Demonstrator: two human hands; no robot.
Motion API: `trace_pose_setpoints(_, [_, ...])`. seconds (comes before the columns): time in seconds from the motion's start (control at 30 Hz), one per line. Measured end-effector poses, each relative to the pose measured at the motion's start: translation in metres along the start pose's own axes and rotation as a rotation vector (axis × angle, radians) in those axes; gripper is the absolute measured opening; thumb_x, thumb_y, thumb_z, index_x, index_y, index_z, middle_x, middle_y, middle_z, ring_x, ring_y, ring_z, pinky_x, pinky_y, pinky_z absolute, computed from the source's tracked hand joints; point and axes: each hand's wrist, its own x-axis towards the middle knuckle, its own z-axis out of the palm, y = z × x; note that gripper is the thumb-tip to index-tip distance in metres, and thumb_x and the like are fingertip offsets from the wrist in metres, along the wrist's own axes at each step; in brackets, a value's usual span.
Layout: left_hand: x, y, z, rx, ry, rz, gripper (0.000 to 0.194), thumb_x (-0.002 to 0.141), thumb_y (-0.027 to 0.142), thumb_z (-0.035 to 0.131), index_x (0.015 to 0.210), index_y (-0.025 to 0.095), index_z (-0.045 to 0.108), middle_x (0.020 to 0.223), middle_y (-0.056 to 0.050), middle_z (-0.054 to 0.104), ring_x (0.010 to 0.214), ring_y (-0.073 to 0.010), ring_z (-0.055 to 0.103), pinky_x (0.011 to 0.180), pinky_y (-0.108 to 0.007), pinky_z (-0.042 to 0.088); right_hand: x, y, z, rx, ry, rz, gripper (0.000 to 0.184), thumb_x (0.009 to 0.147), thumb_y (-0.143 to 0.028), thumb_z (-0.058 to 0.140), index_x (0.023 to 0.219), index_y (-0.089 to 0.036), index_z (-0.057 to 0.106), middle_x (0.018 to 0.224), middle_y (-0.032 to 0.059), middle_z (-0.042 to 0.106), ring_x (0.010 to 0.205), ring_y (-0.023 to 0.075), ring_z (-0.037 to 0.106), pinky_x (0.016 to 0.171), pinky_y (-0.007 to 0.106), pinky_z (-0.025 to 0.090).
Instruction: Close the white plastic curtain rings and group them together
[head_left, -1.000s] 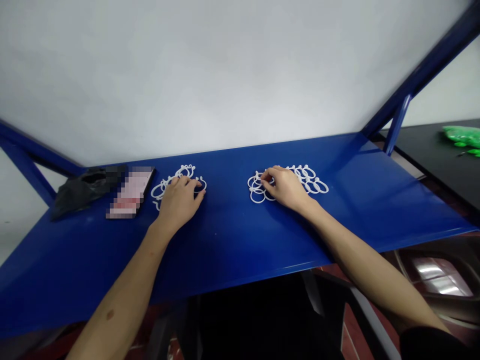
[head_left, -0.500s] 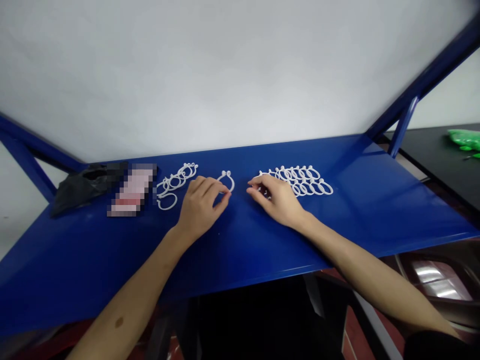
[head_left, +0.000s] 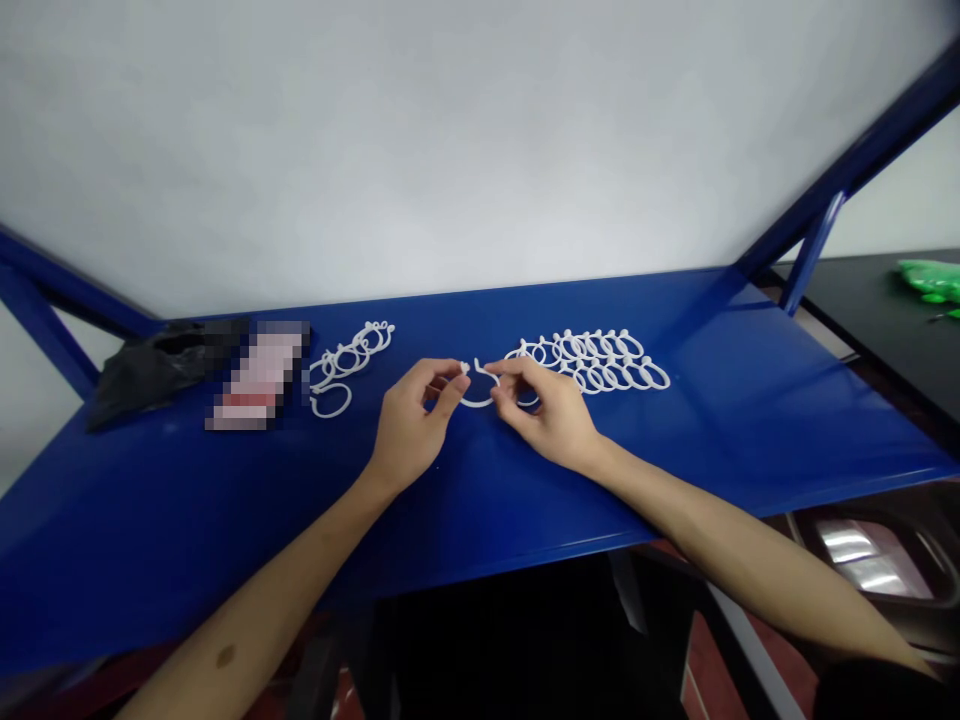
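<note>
A white plastic curtain ring [head_left: 478, 404] is held between my hands above the blue table, its two knobbed ends apart at the top. My left hand [head_left: 411, 418] pinches its left side with thumb and fingers. On the opposite side, my right hand [head_left: 556, 415] grips the ring near its right end. Similar white rings [head_left: 628, 383] lie overlapping in two rows just right of my right hand, which hides part of them. More white rings [head_left: 346, 358] form a loose group left of my left hand, with one ring [head_left: 331, 415] lying in front of it.
On the left of the blue table [head_left: 480, 520] lie a black plastic bag [head_left: 142, 375] and a blurred-out pink packet [head_left: 259, 375]. Blue frame bars [head_left: 817, 245] rise at both sides, and a white wall [head_left: 465, 150] stands behind. A green object [head_left: 930, 280] sits on a dark table at right.
My left hand has shifted slightly right with the ring. My right hand has taken hold of its other side, and the ring's ends, earlier close together, are now apart.
</note>
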Motion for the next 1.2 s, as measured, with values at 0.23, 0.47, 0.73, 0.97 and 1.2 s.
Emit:
trace_pose_setpoints(0.23, [0.001, 0.003, -0.006, -0.174, -0.228, -0.121, 0.027, 0.095, 0.047, 0.061, 0.089, 0.021, 0.065, 0.082, -0.002, 0.078, 0.066, -0.0147, 0.071, 0.066, -0.026, 0.058, -0.003, 0.003, -0.003, -0.061, -0.097, -0.136, 0.014, 0.102, -0.021, 0.05, 0.102, -0.019, 0.064, 0.084, 0.0027, 0.065, 0.077, 0.0139, 0.062, 0.072, 0.029, 0.052])
trace_pose_setpoints(0.47, [-0.002, 0.003, -0.005, -0.025, -0.281, -0.016, 0.02, 0.098, 0.033, 0.056, 0.082, 0.022, 0.058, 0.076, 0.001, 0.078, 0.062, -0.0129, 0.07, 0.062, -0.024, 0.052, -0.004, 0.008, -0.008, -0.167, -0.211, -0.283, 0.019, 0.105, -0.021, 0.044, 0.102, -0.018, 0.062, 0.088, 0.0062, 0.064, 0.08, 0.0155, 0.059, 0.076, 0.031, 0.052])
trace_pose_setpoints(0.73, [0.03, -0.02, -0.035, 0.542, -0.037, 0.121, 0.026, 0.098, 0.038, 0.053, 0.107, 0.02, 0.07, 0.11, -0.01, 0.073, 0.103, -0.0271, 0.065, 0.093, -0.043, 0.051, 0.017, 0.018, -0.037, -0.44, 0.168, -0.04, 0.017, 0.101, -0.031, 0.054, 0.098, -0.019, 0.067, 0.099, 0.0084, 0.071, 0.084, 0.0189, 0.065, 0.078, 0.035, 0.051])
trace_pose_setpoints(0.97, [0.039, -0.057, -0.075, 1.069, -0.095, -0.083, 0.03, 0.091, 0.032, 0.054, 0.108, 0.014, 0.071, 0.116, -0.022, 0.062, 0.12, -0.044, 0.049, 0.094, -0.058, 0.045, 0.027, 0.049, -0.078, -0.583, 0.015, 0.215, 0.012, 0.09, -0.022, 0.059, 0.087, -0.019, 0.07, 0.084, 0.0055, 0.069, 0.073, 0.0173, 0.06, 0.072, 0.032, 0.046])
trace_pose_setpoints(1.2, [0.039, -0.057, -0.074, 1.124, -0.093, -0.086, 0.031, 0.093, 0.033, 0.044, 0.097, 0.015, 0.069, 0.105, -0.02, 0.068, 0.112, -0.0402, 0.053, 0.088, -0.055, 0.045, 0.026, 0.048, -0.083, -0.62, -0.13, 0.325, 0.013, 0.088, -0.022, 0.059, 0.087, -0.018, 0.071, 0.085, 0.0064, 0.074, 0.071, 0.0169, 0.062, 0.068, 0.032, 0.044])
